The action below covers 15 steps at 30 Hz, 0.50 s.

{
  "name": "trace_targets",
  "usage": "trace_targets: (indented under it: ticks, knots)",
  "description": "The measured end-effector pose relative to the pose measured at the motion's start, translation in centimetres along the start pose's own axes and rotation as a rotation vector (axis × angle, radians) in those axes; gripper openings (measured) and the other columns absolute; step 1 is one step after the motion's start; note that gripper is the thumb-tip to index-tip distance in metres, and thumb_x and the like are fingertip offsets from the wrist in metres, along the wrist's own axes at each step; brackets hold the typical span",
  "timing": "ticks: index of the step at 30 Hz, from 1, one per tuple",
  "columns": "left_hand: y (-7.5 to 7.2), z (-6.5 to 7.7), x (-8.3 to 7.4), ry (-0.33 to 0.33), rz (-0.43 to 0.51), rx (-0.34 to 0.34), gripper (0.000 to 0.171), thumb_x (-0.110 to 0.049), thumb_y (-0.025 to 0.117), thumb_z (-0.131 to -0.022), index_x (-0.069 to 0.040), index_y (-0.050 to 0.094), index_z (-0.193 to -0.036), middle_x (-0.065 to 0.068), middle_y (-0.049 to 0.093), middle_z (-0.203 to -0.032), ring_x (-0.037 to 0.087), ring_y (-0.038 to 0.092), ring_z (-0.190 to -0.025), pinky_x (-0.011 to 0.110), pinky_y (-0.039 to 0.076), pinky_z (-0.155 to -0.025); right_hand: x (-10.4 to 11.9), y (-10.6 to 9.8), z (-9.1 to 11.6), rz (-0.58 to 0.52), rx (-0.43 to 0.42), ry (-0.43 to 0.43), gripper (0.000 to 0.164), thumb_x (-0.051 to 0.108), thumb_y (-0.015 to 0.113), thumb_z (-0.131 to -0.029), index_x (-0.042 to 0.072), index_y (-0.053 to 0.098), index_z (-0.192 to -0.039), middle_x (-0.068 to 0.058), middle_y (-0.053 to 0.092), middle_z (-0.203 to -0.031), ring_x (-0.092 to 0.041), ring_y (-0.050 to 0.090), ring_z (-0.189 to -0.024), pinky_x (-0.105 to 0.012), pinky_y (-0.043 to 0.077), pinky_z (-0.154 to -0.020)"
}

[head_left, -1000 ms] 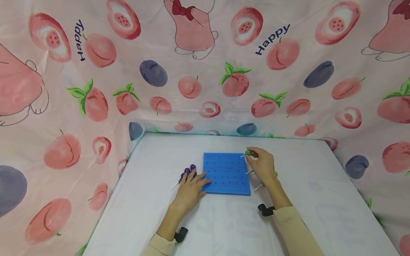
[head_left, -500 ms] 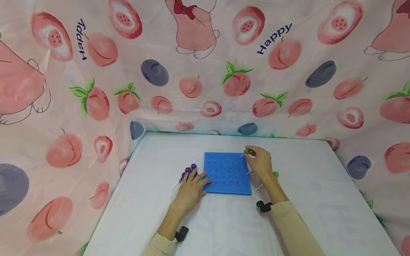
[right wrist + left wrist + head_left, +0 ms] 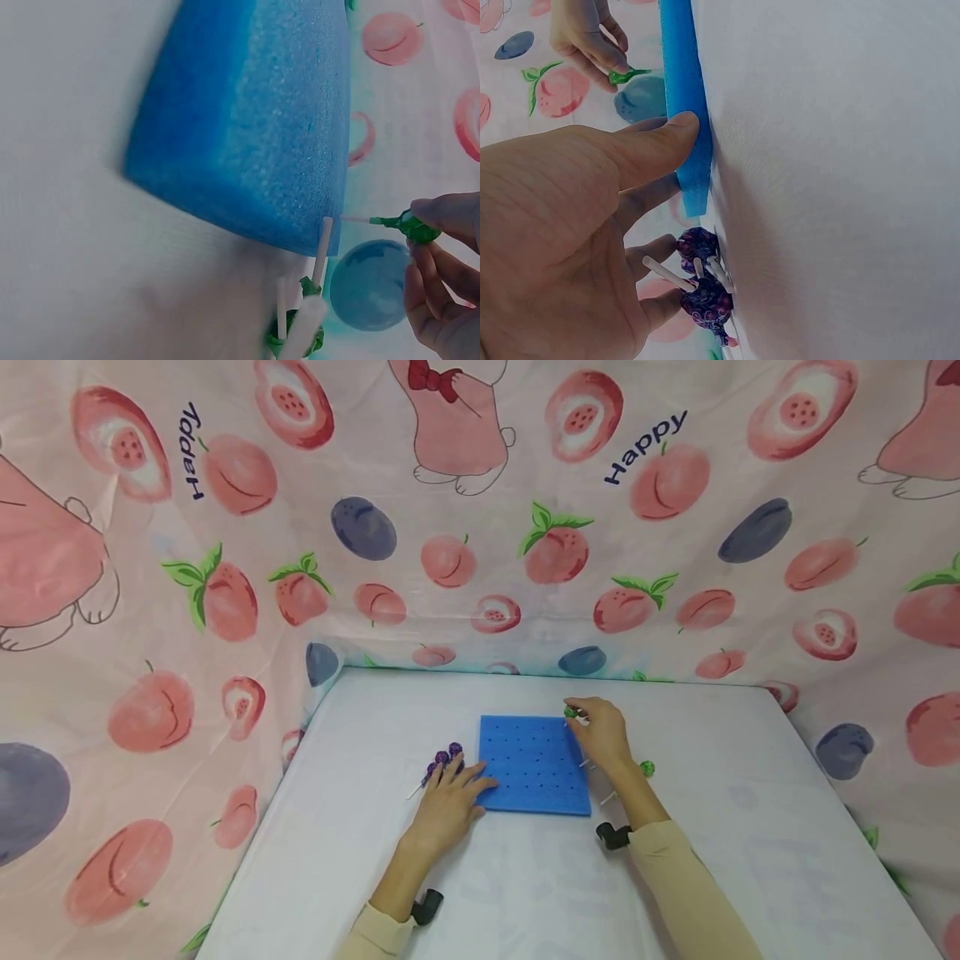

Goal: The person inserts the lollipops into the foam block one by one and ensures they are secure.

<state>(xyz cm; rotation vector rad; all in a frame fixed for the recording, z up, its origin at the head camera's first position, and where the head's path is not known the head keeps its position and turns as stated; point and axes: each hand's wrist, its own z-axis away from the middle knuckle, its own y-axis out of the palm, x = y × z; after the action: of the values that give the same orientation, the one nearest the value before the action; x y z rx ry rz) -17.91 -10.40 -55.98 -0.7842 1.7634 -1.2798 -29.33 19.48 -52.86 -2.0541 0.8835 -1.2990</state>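
Note:
My right hand pinches a green-wrapped lollipop between thumb and fingers, its white stick toward the blue foam board. In the head view the lollipop is at the board's far right corner. The board lies flat, with rows of small holes in its top. My left hand rests spread at the board's left side, fingertips on its edge; in the left wrist view the thumb presses its near edge. Several purple-wrapped lollipops lie beside the left hand's outer fingers, partly hidden by them.
More green-wrapped lollipops lie right of the board, sticks toward it, partly behind the right forearm. The table has a white cover. A fruit-printed cloth hangs at its back and sides. Black camera mounts sit on both wrists.
My right hand has moved slightly left and away from me with the green lollipop, over the board's far right corner. The left hand stays in place.

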Motion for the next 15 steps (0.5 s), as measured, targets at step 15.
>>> trace_targets:
  ticks: [15]
  knots:
    - [-0.10, 0.00, -0.01, 0.000, 0.005, 0.010, 0.044, -0.023, 0.075, -0.098, -0.026, 0.065, -0.141, 0.008, 0.048, -0.160, 0.043, 0.029, -0.154, 0.068, 0.025, -0.120, 0.34, 0.39, -0.30, 0.029, 0.045, 0.005, 0.035, 0.004, 0.076, -0.094, 0.004, 0.073, -0.129, -0.020, 0.071, -0.123, -0.036, 0.068, -0.103, -0.052, 0.058, -0.086]
